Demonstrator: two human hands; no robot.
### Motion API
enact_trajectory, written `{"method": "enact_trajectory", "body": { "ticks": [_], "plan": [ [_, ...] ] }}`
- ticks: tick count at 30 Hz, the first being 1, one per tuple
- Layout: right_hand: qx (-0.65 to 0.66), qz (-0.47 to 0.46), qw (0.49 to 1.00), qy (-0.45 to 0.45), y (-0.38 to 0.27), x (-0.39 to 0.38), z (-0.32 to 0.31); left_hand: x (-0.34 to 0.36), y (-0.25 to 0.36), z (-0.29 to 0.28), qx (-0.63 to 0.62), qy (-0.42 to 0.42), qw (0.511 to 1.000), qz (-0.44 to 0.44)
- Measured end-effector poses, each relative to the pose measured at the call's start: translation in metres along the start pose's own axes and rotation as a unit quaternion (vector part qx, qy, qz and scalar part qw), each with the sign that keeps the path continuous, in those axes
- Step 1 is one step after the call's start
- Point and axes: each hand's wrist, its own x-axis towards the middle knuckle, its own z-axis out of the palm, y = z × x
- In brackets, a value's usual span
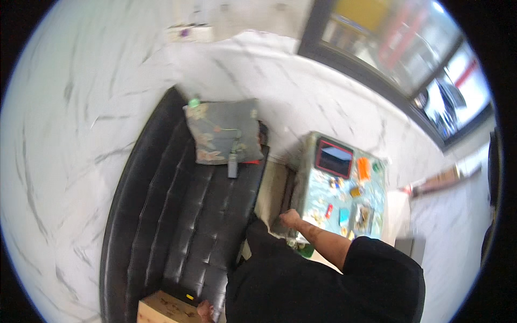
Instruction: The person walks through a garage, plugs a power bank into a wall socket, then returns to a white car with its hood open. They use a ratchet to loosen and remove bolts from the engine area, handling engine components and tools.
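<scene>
- Sofa (177,215): a black, tufted seat whose long axis runs from the bottom of the view up toward the wall; everything below is placed from it.
- Box (161,309): a brown cardboard carton sits on the sofa's near end, at the bottom edge of the picture.
- Left hand (204,310): it lies on the sofa seat just right of the box, touching or nearly touching the box's corner. Only part of it shows, so I cannot tell whether it is open or closed. This is the hand nearer the box.
- Cushion (223,132): a grey, flower-patterned cushion leans at the sofa's far end, well apart from both hands.
- Bottle (232,164): a small grey bottle lies on the seat just below the cushion.
- Right hand (291,218): to the right of the sofa, curled into a loose fist at the near left corner of the table; whether it grips anything is hidden.
- Table (312,188): a pale green top right of the sofa, strewn with small things and a red-framed tablet (335,158) at its far end.
</scene>
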Motion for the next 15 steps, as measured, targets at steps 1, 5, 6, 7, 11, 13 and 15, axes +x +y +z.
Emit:
{"method": "enact_trajectory", "body": {
  "ticks": [1,5,6,7,11,13,15],
  "plan": [
    [0.038,0.010,0.999,-0.003,-0.007,-0.034,0.014,0.007,-0.003,-0.026,0.039,0.017,0.999,-0.026],
    [0.385,0.105,0.909,0.119,-0.025,-0.160,0.041,0.042,0.059,-0.074,0.232,0.070,0.969,-0.047],
    [0.391,0.117,0.899,0.161,-0.002,-0.187,0.060,0.050,0.078,-0.064,0.282,0.080,0.955,-0.045],
    [0.393,0.124,0.889,0.197,0.027,-0.211,0.090,0.056,0.097,-0.046,0.320,0.082,0.943,-0.029],
    [0.538,0.274,0.726,0.330,0.142,-0.334,0.238,0.069,0.152,0.054,0.258,-0.098,0.948,0.156],
    [0.468,0.417,0.705,0.333,0.186,-0.410,0.325,0.050,0.154,0.128,0.184,-0.226,0.932,0.214],
    [0.392,0.465,0.763,0.219,0.226,-0.499,0.407,0.000,0.138,0.224,0.235,-0.282,0.897,0.247]
  ]
}}
